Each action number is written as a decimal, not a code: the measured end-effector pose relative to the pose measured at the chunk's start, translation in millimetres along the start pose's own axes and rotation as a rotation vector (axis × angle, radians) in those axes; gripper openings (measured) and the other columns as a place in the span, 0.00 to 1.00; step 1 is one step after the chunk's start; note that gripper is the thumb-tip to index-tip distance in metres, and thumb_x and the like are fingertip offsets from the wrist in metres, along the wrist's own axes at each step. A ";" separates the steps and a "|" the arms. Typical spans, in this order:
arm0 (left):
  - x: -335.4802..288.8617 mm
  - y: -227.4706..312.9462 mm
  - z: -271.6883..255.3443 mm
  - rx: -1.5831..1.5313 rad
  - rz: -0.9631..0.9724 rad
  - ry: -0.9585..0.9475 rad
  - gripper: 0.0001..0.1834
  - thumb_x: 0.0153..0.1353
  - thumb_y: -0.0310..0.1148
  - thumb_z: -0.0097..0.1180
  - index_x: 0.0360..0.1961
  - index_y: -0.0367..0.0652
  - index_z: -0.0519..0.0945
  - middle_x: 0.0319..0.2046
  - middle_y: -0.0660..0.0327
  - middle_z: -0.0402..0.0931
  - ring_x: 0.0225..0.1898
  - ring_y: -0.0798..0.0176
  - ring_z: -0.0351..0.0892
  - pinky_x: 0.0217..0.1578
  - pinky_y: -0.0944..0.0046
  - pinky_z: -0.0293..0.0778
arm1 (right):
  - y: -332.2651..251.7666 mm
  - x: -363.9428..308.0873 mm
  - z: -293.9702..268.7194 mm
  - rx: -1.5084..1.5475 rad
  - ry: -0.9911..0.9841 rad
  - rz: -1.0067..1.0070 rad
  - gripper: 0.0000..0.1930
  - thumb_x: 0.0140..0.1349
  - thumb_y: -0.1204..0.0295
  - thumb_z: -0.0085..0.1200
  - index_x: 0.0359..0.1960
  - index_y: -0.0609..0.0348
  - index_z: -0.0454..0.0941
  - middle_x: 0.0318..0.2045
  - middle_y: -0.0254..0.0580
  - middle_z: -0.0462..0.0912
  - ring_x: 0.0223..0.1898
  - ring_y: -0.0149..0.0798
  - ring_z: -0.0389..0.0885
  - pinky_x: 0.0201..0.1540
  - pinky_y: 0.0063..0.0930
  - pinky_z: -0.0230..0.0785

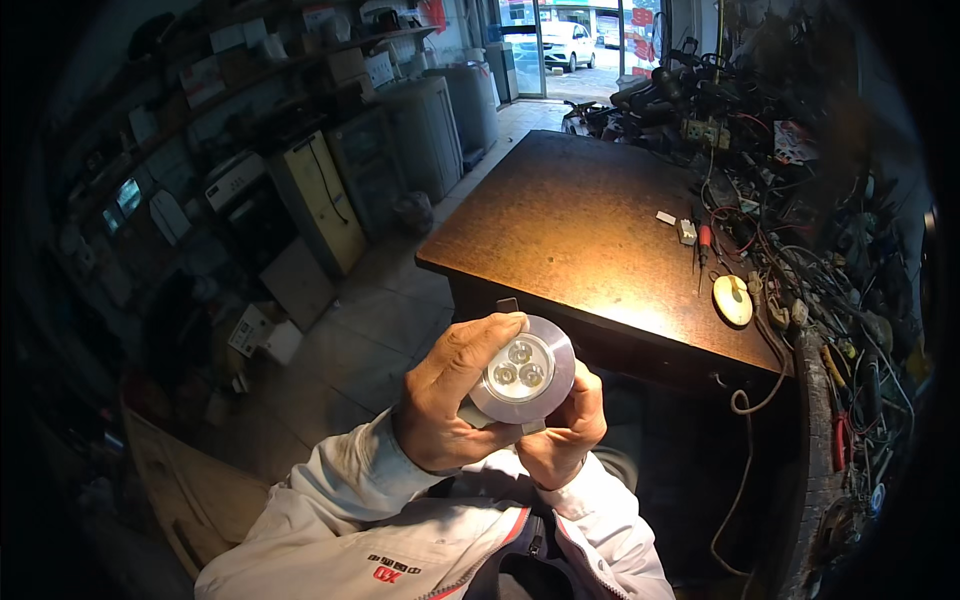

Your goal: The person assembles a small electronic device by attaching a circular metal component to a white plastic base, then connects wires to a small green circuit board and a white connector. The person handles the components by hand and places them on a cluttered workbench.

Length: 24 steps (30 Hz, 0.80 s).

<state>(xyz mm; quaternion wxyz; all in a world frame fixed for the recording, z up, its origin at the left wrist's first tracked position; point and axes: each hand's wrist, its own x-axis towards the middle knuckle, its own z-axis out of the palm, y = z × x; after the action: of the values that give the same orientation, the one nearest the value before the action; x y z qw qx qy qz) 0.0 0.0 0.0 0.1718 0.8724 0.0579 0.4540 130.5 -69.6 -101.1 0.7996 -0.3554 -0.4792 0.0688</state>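
Between my two hands, in front of my chest, is a round LED downlight (551, 362) with a silver ring and three clear lenses facing up. My left hand (447, 390) grips it from the left, with the thumb along the upper rim and the fingers beneath. On the right, my right hand (565, 430) is closed around the lower right edge, its fingertips partly hidden behind the light. A small metal clip (509, 304) sticks out past the top of the ring. The light is held in the air, short of the table's front edge.
Ahead stands a brown table (560, 215). Near its right side lie a red-handled screwdriver (705, 236), a small white block (687, 232) and a cream round disc (733, 300). Tangled cables and parts (800, 260) pile up along the right. Appliances (420, 135) line the left wall.
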 end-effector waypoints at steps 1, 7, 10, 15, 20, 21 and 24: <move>-0.9 -0.9 1.7 0.006 0.013 0.013 0.46 0.49 0.35 0.87 0.68 0.35 0.78 0.65 0.41 0.80 0.64 0.43 0.84 0.65 0.52 0.80 | 0.3 -1.2 0.0 -0.031 0.010 -0.019 0.36 0.53 0.80 0.79 0.64 0.62 0.74 0.60 0.54 0.85 0.58 0.49 0.88 0.63 0.37 0.79; 3.4 -4.6 -1.3 0.000 0.038 -0.027 0.40 0.54 0.33 0.84 0.66 0.33 0.79 0.64 0.39 0.80 0.64 0.43 0.84 0.65 0.52 0.80 | -1.9 7.4 -1.1 -0.116 0.004 -0.137 0.33 0.51 0.83 0.76 0.61 0.66 0.77 0.58 0.57 0.85 0.58 0.49 0.89 0.63 0.37 0.79; 1.9 -5.9 -2.3 -0.045 0.012 -0.035 0.38 0.55 0.32 0.83 0.65 0.32 0.80 0.65 0.38 0.80 0.65 0.42 0.84 0.65 0.51 0.79 | -5.6 7.3 -0.9 -0.116 -0.019 -0.109 0.31 0.52 0.84 0.74 0.60 0.69 0.78 0.58 0.57 0.86 0.58 0.49 0.88 0.64 0.37 0.78; 6.1 -6.7 -4.6 -0.036 0.041 -0.060 0.39 0.55 0.33 0.83 0.65 0.31 0.79 0.65 0.37 0.80 0.66 0.42 0.83 0.67 0.50 0.78 | -10.5 6.8 -2.1 0.061 -0.030 0.101 0.31 0.54 0.85 0.72 0.62 0.72 0.79 0.58 0.56 0.86 0.59 0.45 0.87 0.64 0.35 0.77; 4.0 -16.2 -5.4 -0.098 0.005 -0.094 0.44 0.53 0.36 0.85 0.69 0.33 0.76 0.69 0.37 0.76 0.68 0.37 0.81 0.67 0.47 0.78 | -10.6 6.4 -2.4 0.108 -0.029 0.135 0.32 0.56 0.84 0.75 0.63 0.73 0.77 0.59 0.54 0.85 0.61 0.42 0.85 0.67 0.36 0.75; 1.9 -16.0 -4.8 -0.147 -0.027 -0.051 0.46 0.54 0.36 0.85 0.71 0.34 0.75 0.71 0.37 0.73 0.69 0.38 0.80 0.67 0.47 0.78 | -12.0 6.8 -2.0 0.129 -0.042 0.148 0.33 0.56 0.84 0.76 0.64 0.73 0.76 0.59 0.53 0.85 0.61 0.42 0.85 0.67 0.36 0.75; -9.7 -23.4 8.1 -0.300 -0.017 0.095 0.52 0.55 0.37 0.84 0.77 0.39 0.66 0.78 0.38 0.61 0.73 0.40 0.74 0.69 0.45 0.76 | -7.9 6.2 1.1 0.385 -0.014 0.194 0.34 0.58 0.83 0.77 0.66 0.73 0.73 0.60 0.52 0.84 0.63 0.42 0.83 0.69 0.38 0.74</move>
<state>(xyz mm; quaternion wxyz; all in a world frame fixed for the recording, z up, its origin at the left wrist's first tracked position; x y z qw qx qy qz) 2.3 17.3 -20.0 0.3012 0.8140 0.0050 0.4967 131.1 -72.0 -91.4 0.8391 -0.2401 -0.4262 0.2381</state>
